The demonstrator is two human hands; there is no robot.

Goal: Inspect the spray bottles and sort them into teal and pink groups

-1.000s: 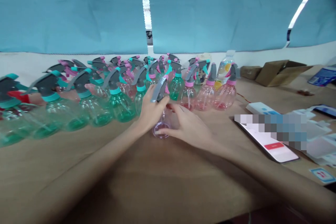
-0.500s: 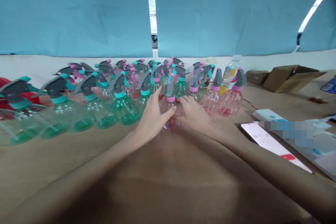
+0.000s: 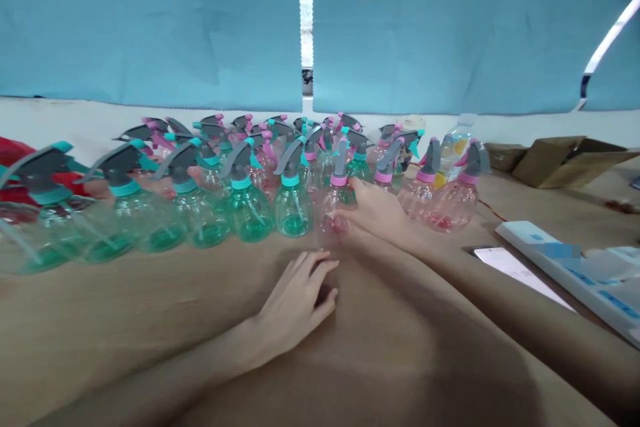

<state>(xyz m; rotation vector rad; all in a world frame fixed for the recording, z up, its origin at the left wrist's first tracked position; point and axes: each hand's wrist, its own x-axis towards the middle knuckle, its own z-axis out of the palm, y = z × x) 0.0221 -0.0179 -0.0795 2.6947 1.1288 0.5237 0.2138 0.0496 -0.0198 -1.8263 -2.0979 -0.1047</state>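
Note:
A clear pink spray bottle with a pink collar and grey trigger stands upright in the front row. My right hand is closed around its right side, thumb low on the body; some fingertips are hidden behind it. My left hand is off the bottle, low over the table in front, its fingers apart and slightly curled with nothing in them. Just left of the held bottle stands a green spray bottle with a teal collar. To the right is another pink spray bottle.
Several green and pink spray bottles stand in rows behind and to the left. A phone and a white-and-blue box lie at the right. Farther back are a clear water bottle and an open cardboard box. A blue curtain hangs behind.
My left hand has let go of the pink spray bottle and moved down toward me. My right hand stays on the bottle. The view has shifted slightly.

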